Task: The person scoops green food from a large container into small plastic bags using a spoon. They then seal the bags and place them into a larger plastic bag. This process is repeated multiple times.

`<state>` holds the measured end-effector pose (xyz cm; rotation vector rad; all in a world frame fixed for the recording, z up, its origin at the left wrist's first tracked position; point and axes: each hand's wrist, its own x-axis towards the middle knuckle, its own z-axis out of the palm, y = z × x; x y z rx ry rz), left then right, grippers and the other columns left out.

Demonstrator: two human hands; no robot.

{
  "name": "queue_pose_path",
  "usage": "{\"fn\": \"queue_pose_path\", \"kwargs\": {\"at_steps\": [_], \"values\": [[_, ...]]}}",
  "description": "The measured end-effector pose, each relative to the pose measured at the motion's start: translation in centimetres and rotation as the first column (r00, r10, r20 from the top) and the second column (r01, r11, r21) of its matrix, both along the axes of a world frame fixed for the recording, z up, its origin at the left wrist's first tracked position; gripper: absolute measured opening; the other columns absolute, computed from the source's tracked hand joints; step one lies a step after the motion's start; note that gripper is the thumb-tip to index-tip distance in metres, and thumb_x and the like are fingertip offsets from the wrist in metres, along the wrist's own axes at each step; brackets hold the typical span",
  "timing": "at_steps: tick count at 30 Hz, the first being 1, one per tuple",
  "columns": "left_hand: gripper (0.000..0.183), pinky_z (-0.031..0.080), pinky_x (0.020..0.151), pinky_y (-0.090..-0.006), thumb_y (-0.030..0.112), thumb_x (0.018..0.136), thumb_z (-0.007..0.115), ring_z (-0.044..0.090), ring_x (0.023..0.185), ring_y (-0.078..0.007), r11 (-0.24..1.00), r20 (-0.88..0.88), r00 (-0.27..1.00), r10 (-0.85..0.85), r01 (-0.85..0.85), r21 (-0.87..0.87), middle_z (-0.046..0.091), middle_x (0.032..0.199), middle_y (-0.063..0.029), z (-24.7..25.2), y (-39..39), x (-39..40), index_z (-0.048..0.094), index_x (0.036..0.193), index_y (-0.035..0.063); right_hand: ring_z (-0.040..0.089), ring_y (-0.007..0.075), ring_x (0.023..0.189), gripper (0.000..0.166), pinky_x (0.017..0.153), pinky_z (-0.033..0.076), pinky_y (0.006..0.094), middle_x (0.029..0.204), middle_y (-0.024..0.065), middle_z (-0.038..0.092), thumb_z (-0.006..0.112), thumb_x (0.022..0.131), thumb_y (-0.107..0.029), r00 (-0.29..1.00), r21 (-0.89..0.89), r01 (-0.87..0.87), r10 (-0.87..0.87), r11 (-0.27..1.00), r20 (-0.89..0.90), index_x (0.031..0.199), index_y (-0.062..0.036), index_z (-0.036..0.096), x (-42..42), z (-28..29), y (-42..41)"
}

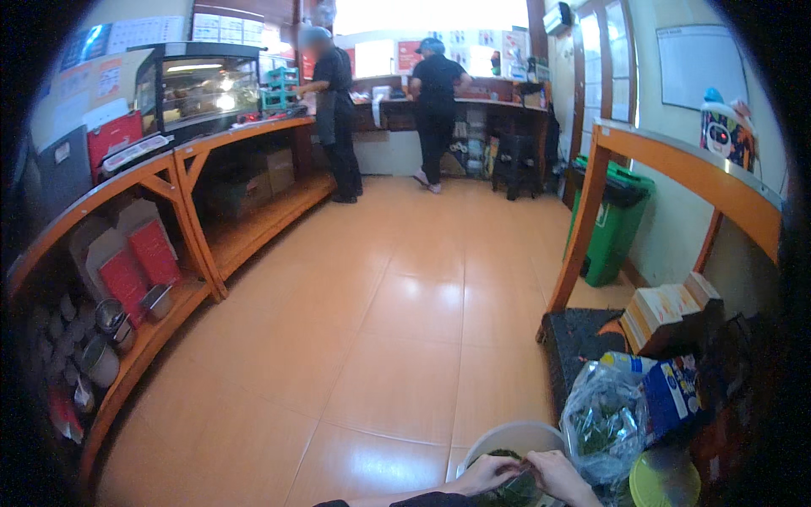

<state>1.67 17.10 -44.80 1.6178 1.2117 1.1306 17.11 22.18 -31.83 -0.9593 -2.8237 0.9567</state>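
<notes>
My left hand (489,475) and my right hand (555,476) meet at the fingertips over a white plastic bucket (521,431). Leafy green herbs (505,454) show behind the curled fingers of my left hand, which appear to grip them. More greens lie inside the bucket, below my wrists. What the right fingers pinch is too small to tell. Just right of the bucket stands a clear plastic bag (605,412) with greens in it. A yellow-green round lid or container (665,480) is near my right forearm.
On the right, a low dark platform (580,342) carries cartons (665,314) and a blue box (673,396) under an orange-framed table (684,165). A green wheeled bin (611,234) stands behind. Shelving with metal pots (101,361) lines the left. Two people (336,114) work at the far counters.
</notes>
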Motion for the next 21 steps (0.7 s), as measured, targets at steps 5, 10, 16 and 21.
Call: {"fn": "queue_pose_path", "kwargs": {"at_steps": [5,10,16,21], "values": [[0.020,0.047,0.065,-0.0263,0.019,0.078,0.063,0.057,0.067,-0.0111,0.994,0.143,0.987,0.075,-0.062,-0.095,0.064,0.073,-0.0067,-1.3,-0.3,-0.7,0.065,0.088,0.0021,0.054,0.0337,0.089,0.025,0.085,0.036,0.0416,0.087,0.0151,0.059,0.055,0.074,-0.003,0.920,0.517,0.169,0.055,0.839,-0.389,0.099,-0.0020,0.055,-0.7,-3.6,-0.4],[0.017,0.045,0.061,-0.0262,0.018,0.074,0.065,0.055,0.063,-0.0105,0.950,0.145,0.968,0.204,-0.160,-0.269,0.062,0.067,-0.0053,0.2,-0.3,-0.9,0.064,0.078,0.0009,0.059,0.0252,0.066,0.017,0.061,0.047,0.0330,0.071,0.0100,0.058,0.068,0.062,-0.004,0.895,0.444,0.269,-0.051,0.855,-0.444,0.078,-0.0017,0.061,-1.0,-5.3,-2.0],[0.013,0.046,0.061,-0.0262,0.014,0.071,0.066,0.056,0.063,-0.0106,0.979,0.050,0.987,0.152,-0.144,-0.142,0.062,0.066,-0.0058,-0.3,-0.5,-0.1,0.063,0.076,0.0017,0.060,0.0127,0.059,0.012,0.055,0.048,0.0246,0.068,0.0087,0.062,0.068,0.070,-0.007,0.782,-0.012,0.393,-0.342,0.919,-0.521,0.075,0.0010,0.061,-0.6,-6.6,-2.9],[0.016,0.045,0.061,-0.0233,0.017,0.074,0.067,0.054,0.066,-0.0072,0.973,0.057,0.994,0.095,-0.081,-0.214,0.062,0.071,-0.0033,2.6,-1.2,-0.5,0.063,0.077,0.0017,0.056,0.0357,0.088,0.025,0.081,0.043,0.0390,0.092,0.0172,0.061,0.053,0.072,0.001,0.779,-0.385,0.371,-0.509,0.845,-0.366,0.096,-0.0003,0.059,-0.4,-3.8,-3.3]]}}
